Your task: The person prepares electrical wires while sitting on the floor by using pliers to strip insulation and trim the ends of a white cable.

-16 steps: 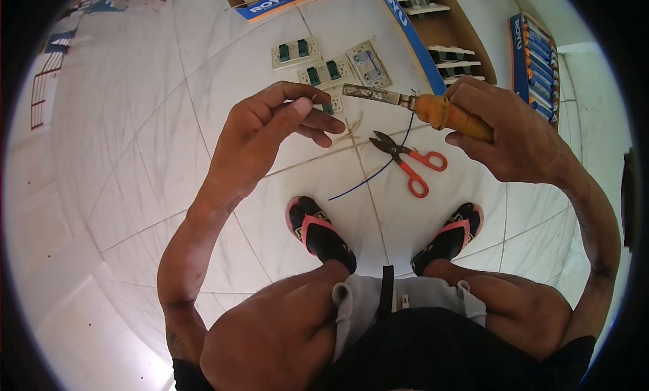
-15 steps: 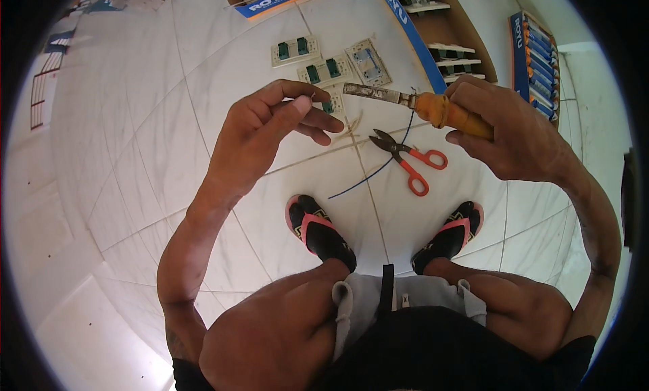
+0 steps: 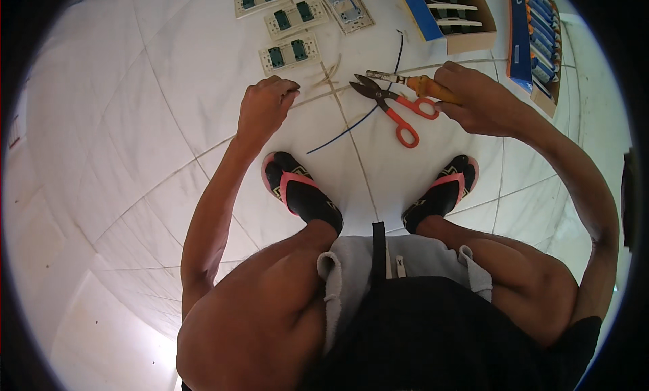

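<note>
an open cardboard box point(image 3: 471, 43) with a blue side holds pale plates point(image 3: 453, 6); to its right i see a narrower blue box point(image 3: 518, 63) of blue-and-white pieces point(image 3: 541, 38). pink-strapped sandals point(image 3: 297, 179) rest on marbled tiles point(image 3: 101, 107).

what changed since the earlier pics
The left hand drew back, uncovering the nearest socket plate; its grip is unclear. The yellow-handled blade in the right hand appears nearer the red-handled snips. The camera view shifted too. Unchanged: the right hand's grip, the snips over the blue wire.
</note>
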Action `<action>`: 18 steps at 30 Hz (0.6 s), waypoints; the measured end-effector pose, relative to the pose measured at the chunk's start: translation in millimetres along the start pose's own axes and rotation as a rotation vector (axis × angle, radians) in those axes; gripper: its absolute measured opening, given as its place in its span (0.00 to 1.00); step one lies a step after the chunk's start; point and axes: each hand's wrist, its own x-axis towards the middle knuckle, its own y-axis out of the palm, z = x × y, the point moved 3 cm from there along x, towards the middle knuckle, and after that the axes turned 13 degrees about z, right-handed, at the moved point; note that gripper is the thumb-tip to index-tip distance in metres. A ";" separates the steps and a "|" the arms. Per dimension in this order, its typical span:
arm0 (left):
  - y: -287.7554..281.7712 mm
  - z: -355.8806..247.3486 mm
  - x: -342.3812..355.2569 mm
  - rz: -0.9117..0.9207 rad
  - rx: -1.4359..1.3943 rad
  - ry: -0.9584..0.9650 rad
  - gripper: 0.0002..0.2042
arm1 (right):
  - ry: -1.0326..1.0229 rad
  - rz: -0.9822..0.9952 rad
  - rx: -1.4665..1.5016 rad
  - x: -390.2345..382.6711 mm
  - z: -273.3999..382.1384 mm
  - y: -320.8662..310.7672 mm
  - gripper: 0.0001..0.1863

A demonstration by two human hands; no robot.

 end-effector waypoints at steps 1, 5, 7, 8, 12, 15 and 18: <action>12.6 8.5 3.0 0.002 0.020 0.016 0.07 | 0.022 0.001 0.013 7.2 -5.2 10.7 0.16; 21.8 20.4 14.5 0.040 0.050 0.032 0.08 | 0.035 -0.087 -0.002 26.4 -19.6 34.1 0.18; 21.9 19.9 17.4 0.074 -0.025 0.024 0.09 | 0.014 -0.143 -0.025 35.7 -26.6 41.4 0.18; 21.4 18.1 19.2 0.083 -0.087 0.027 0.09 | 0.004 -0.166 -0.033 40.8 -30.3 43.8 0.17; 17.6 8.7 30.1 0.096 -0.158 0.079 0.10 | -0.059 -0.237 -0.089 60.6 -33.5 49.4 0.18; 14.6 -1.2 41.7 0.122 -0.103 0.094 0.11 | -0.044 -0.272 -0.180 76.7 -28.5 57.3 0.23; 13.4 2.8 45.9 0.098 -0.149 0.073 0.11 | -0.072 -0.289 -0.259 91.9 -26.0 60.1 0.22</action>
